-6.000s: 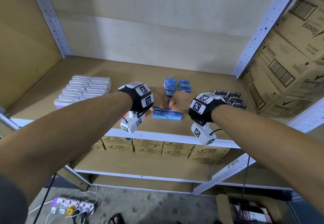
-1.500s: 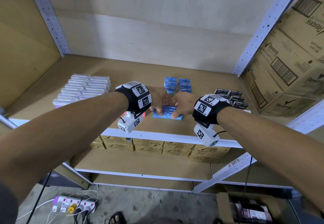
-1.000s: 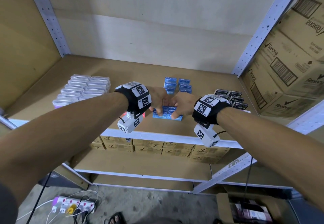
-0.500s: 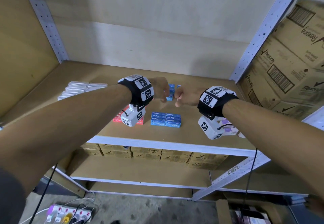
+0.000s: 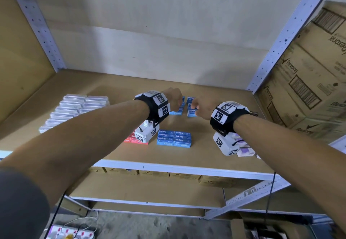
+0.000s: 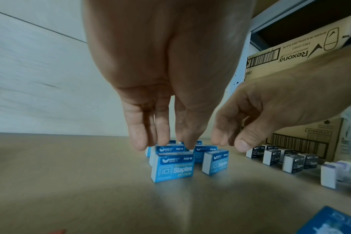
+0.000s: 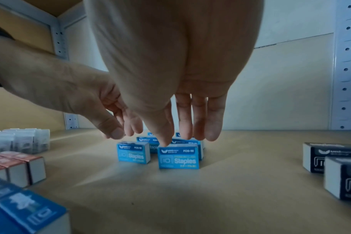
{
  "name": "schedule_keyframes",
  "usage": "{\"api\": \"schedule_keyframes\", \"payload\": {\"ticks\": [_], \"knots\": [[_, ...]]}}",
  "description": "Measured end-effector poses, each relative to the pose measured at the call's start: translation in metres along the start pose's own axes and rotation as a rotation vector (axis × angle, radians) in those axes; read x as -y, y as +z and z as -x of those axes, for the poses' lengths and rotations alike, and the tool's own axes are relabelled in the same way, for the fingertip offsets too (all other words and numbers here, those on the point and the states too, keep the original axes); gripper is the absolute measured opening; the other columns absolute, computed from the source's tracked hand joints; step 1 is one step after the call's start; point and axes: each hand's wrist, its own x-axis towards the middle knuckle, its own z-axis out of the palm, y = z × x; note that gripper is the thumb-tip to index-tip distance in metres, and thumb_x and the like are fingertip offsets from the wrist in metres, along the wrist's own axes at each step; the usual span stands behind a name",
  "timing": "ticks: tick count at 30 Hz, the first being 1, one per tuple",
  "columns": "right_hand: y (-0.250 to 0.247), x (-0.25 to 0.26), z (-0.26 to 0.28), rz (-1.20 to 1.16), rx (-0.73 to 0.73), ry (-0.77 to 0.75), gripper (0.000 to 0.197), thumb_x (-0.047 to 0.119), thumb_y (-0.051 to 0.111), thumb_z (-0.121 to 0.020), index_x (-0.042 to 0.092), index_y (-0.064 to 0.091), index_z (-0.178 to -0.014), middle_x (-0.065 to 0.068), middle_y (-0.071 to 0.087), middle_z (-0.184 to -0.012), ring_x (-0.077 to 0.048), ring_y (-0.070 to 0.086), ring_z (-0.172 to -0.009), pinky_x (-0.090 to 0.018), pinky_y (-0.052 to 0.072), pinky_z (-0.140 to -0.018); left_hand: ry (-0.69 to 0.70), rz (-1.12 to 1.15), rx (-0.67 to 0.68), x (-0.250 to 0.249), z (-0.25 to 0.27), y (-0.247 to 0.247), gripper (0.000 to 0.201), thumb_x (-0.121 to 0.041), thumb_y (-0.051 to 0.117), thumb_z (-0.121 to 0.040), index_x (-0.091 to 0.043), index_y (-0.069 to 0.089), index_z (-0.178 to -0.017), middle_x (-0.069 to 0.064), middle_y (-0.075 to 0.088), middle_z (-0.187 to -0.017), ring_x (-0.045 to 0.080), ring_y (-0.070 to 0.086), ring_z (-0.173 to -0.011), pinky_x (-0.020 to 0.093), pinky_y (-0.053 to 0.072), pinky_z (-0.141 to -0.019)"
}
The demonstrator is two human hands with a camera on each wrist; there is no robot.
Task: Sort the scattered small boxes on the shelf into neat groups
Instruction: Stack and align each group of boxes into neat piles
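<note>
You've let go of the front block of flat-lying blue staple boxes [image 5: 174, 138] near the shelf [image 5: 215, 150] edge, so that grp looks done, & both hands have moved back to the rear cluster of upright light-blue staple boxes [image 6: 173, 165]. Your left hand [image 6: 166, 98] & right hand [image 7: 182, 88] hover just over it w/ fingers loose, pointing down, holding nothing; that cluster looks next to be squared up.
</note>
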Motion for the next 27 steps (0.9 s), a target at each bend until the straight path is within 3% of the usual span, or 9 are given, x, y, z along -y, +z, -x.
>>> {"api": "schedule_keyframes", "payload": {"ticks": [5, 7, 10, 21, 27], "knots": [[0.006, -0.003, -0.010, -0.006, 0.012, -0.005, 0.034, 0.008, 0.053, -0.091, 0.017, 0.062, -0.122, -0.005, 0.058, -0.126, -0.025, 0.056, -0.112, -0.026, 0.040, -0.089, -0.010, -0.029, 0.021, -0.004, -0.005, 0.001, 0.002, -0.010, 0.061, -0.090, -0.010, 0.059, -0.089, 0.007, 0.056, -0.093, 0.020, 0.049, -0.082, 0.029, 0.044, -0.074], [0.007, -0.003, -0.013, 0.008, 0.001, -0.014, 0.033, 0.008, 0.053, -0.092, 0.017, 0.063, -0.121, -0.005, 0.058, -0.127, -0.025, 0.056, -0.114, -0.029, 0.043, -0.093, -0.007, -0.039, 0.024, -0.004, -0.009, 0.003, 0.016, -0.010, 0.059, -0.091, 0.000, 0.067, -0.101, 0.012, 0.063, -0.100, 0.021, 0.054, -0.086, 0.033, 0.049, -0.081], [0.008, -0.004, -0.014, 0.010, -0.007, -0.021, 0.033, 0.009, 0.053, -0.092, 0.018, 0.063, -0.121, -0.004, 0.058, -0.129, -0.024, 0.055, -0.115, -0.028, 0.041, -0.093, -0.014, -0.013, 0.029, -0.007, -0.008, 0.003, 0.027, -0.008, 0.060, -0.091, 0.000, 0.067, -0.115, 0.013, 0.067, -0.115, 0.021, 0.054, -0.087, 0.034, 0.049, -0.083], [0.008, -0.004, -0.014, 0.015, 0.027, -0.059, 0.032, 0.007, 0.052, -0.086, 0.019, 0.070, -0.111, -0.001, 0.066, -0.115, -0.025, 0.060, -0.107, -0.031, 0.049, -0.090, -0.023, 0.041, -0.002, -0.007, -0.006, 0.004, 0.028, -0.013, 0.055, -0.094, 0.001, 0.066, -0.116, 0.016, 0.064, -0.120, 0.021, 0.051, -0.086, 0.029, 0.041, -0.075], [0.008, -0.002, -0.009, 0.000, 0.013, -0.075, 0.031, 0.007, 0.052, -0.086, 0.017, 0.071, -0.109, -0.001, 0.065, -0.116, -0.024, 0.058, -0.109, -0.023, 0.037, -0.079, -0.011, -0.006, 0.012, -0.006, 0.003, 0.001, 0.027, -0.011, 0.061, -0.090, -0.001, 0.067, -0.115, 0.014, 0.065, -0.118, 0.022, 0.055, -0.088, 0.028, 0.042, -0.074]]}}
